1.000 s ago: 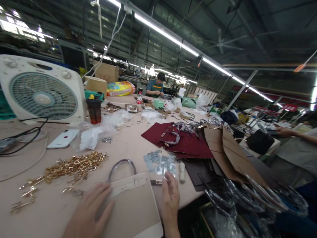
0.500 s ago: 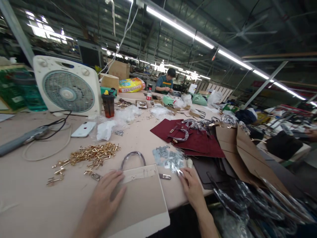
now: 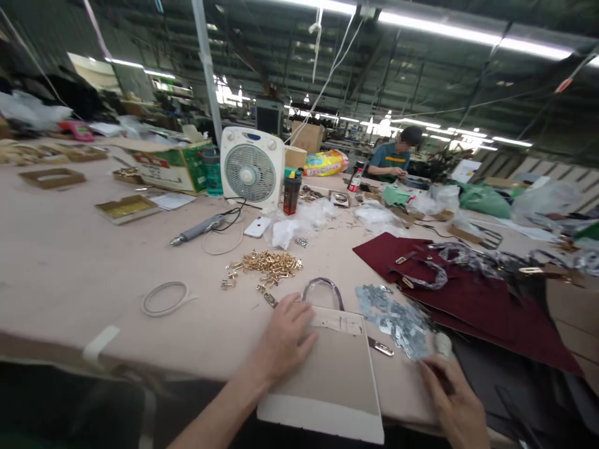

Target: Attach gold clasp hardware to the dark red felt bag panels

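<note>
A beige bag panel (image 3: 339,368) with a pale strip along its lower edge lies at the table's front edge. From its top rises a dark, plastic-wrapped handle (image 3: 324,284), and straps with metal fittings (image 3: 381,347) stick out at both sides. Flat on the panel's left part rests my left hand (image 3: 287,343), fingers apart. To the right, my right hand (image 3: 456,396) is beside the near end of a spread of thin silvery metal plates (image 3: 395,318). Its fingers are curled towards the thumb; what they hold, if anything, is hidden. Gold-coloured metal fittings (image 3: 271,265) lie heaped beyond the panel.
Dark red bag pieces (image 3: 477,299) lie at the right. Farther back are a box fan (image 3: 250,168), a phone (image 3: 257,227), a grey electric screwdriver (image 3: 199,231) and a drink cup (image 3: 291,194). A cable loop (image 3: 166,299) sits left. A person (image 3: 390,159) works across the table.
The view has swung left, so everything appears farther right. My right hand has drawn back slightly from the metal plates. My left hand stays on the bag panel.
</note>
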The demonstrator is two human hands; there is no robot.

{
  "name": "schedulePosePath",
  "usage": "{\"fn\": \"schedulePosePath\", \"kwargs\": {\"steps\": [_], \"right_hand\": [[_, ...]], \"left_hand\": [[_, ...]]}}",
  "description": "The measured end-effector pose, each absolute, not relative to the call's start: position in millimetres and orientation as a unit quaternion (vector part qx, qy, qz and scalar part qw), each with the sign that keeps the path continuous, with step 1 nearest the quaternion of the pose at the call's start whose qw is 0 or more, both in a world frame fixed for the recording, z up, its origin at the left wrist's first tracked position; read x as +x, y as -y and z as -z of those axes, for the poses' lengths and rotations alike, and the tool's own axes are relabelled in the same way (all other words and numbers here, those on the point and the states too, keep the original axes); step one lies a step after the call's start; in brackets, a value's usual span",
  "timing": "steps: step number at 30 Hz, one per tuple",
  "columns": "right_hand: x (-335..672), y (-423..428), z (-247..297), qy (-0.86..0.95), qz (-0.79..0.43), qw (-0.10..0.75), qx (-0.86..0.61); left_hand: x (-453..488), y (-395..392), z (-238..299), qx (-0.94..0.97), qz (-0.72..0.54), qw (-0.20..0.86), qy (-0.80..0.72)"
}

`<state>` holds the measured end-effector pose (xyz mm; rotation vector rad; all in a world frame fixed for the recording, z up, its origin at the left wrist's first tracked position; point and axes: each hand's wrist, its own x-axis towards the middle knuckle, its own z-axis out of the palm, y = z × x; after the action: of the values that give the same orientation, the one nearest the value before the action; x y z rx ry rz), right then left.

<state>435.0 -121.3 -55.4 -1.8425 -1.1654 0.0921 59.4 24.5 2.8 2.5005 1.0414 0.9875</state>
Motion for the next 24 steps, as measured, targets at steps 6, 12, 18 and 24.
{"fn": "schedulePosePath", "kwargs": {"steps": [6,12,18,24], "right_hand": [[386,103,5,0.351,-0.090,0.566,-0.741],[313,43,-39,0.556,-0.317,0.475,-0.604],[278,-5,-42,0.658,-0.314,0.372,-0.575],[284,-16,-30,0.644,-0.368,0.336,-0.580]], "left_hand": [[81,-38,-11,0.881,-0.270,0.140,-0.362],[90,-48,3,0.877,-0.267,0.149,-0.372],[88,-44,5,0.863,-0.293,0.158,-0.381],[79,-46,3,0.850,-0.326,0.195,-0.366]]}}
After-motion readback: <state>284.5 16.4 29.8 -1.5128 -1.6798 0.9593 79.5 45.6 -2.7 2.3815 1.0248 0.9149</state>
